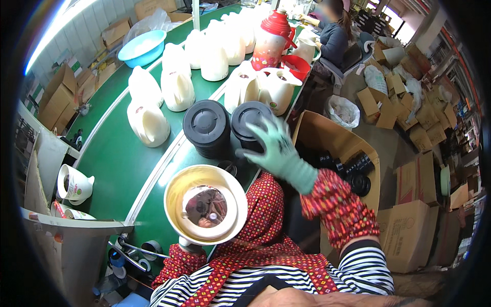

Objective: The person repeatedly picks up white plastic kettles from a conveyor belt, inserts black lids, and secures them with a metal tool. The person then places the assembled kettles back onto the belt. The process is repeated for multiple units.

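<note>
My left hand (190, 247), mostly hidden, grips a cream-white thermos jug (173, 204) whose round opening faces up. A mirrored, reflective surface shows inside the jug. My right hand (276, 151), in a pale green glove, is spread open over the right-hand stack of black round plastic bases (249, 113). Whether its fingertips touch that stack, I cannot tell. Beside it on the left stands another stack of black round bases (206, 123). A small dark ring-like piece (227, 167) lies between the jug and the stacks.
Several white thermos jugs (148, 123) stand along the green bench (110, 153). Beyond them are a red flowered flask (269, 41) and a blue basin (142, 48). A carton (376, 204) of black parts sits at my right. A seated co-worker (335, 38) is at the far end.
</note>
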`<state>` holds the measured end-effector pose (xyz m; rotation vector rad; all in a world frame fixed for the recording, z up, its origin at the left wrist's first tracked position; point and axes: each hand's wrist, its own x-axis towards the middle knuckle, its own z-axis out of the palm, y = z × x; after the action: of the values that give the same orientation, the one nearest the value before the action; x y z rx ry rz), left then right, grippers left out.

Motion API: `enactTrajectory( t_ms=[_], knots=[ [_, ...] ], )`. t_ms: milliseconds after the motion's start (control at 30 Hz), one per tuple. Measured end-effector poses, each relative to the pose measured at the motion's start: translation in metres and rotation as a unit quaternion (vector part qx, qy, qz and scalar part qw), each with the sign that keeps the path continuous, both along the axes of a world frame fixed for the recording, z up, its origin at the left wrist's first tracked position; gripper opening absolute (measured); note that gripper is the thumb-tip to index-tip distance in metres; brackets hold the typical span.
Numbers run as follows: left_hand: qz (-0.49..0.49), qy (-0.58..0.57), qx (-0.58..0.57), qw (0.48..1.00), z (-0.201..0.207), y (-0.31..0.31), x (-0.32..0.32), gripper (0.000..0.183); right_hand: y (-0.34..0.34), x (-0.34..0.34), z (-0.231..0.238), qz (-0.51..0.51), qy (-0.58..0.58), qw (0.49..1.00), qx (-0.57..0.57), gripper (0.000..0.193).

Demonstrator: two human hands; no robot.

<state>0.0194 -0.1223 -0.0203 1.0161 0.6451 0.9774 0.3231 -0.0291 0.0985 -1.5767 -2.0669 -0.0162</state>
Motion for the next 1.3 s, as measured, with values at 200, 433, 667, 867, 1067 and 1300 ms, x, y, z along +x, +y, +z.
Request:
enactTrajectory(
  t_ms=[200, 433, 667, 867, 1067, 1300],
  knots=[
    [-0.007, -0.158, -0.153, 0.975, 0.004, 0.007, -0.005, 0.061, 0.100, 0.022, -0.040, -0.057, -0.225, 0.957, -0.172, 0.103],
    [-0.010, -0.332, -0.262, 0.906, 0.005, 0.008, -0.002, 0.058, 0.118, 0.033, -0.061, -0.066, -0.179, 0.970, -0.152, 0.098],
    [-0.071, -0.156, -0.134, 0.976, 0.005, 0.018, 0.008, 0.064, 0.013, 0.038, -0.017, 0.027, 0.118, 0.992, -0.027, 0.092],
    [-0.147, -0.098, -0.059, 0.983, 0.014, 0.016, 0.047, 0.065, -0.127, 0.017, 0.010, 0.093, 0.237, 0.962, -0.095, 0.109],
    [-0.181, -0.072, -0.029, 0.980, 0.025, 0.000, 0.074, 0.067, -0.190, 0.028, 0.010, 0.063, 0.268, 0.959, -0.069, 0.108],
    [-0.197, -0.057, -0.007, 0.979, 0.034, -0.020, 0.091, 0.068, -0.223, 0.040, 0.012, 0.029, 0.249, 0.968, -0.019, 0.105]
  ],
)
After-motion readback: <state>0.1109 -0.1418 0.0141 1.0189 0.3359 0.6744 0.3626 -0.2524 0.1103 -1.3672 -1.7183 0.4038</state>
